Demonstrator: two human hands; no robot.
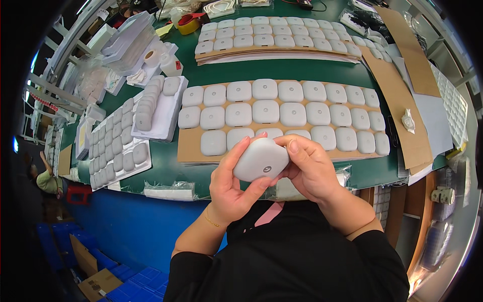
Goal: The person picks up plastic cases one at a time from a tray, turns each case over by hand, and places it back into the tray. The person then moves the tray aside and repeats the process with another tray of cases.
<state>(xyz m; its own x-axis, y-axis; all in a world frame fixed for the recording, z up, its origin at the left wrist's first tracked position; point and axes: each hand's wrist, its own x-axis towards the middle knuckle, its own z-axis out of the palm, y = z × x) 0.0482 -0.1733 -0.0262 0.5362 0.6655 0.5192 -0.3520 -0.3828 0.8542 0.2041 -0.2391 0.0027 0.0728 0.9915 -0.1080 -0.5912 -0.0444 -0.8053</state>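
Note:
A light grey rounded-square plastic case (pixel 255 158), with a small dark round mark on its face, is held up in front of me, tilted. My left hand (pixel 227 187) is closed around its left side, thumb along the lower edge and fingers behind. At the case's right edge, my right hand (pixel 314 168) is closed, with thumb and fingers pinched against the corner. Whether anything thin lies in that pinch is too small to tell. Just beyond my hands, rows of matching cases (pixel 265 111) lie on a brown cardboard sheet (pixel 193 147); my hands hide part of the nearest row.
Farther back, more cases (pixel 263 40) sit on a cardboard stack (pixel 276 54). White trays (pixel 168 113) of cases stand at the left, near a tape roll (pixel 188 24). Cardboard strips (pixel 397 105) and a white moulded tray (pixel 450 108) lie right. Blue boxes (pixel 136 287) are lower left.

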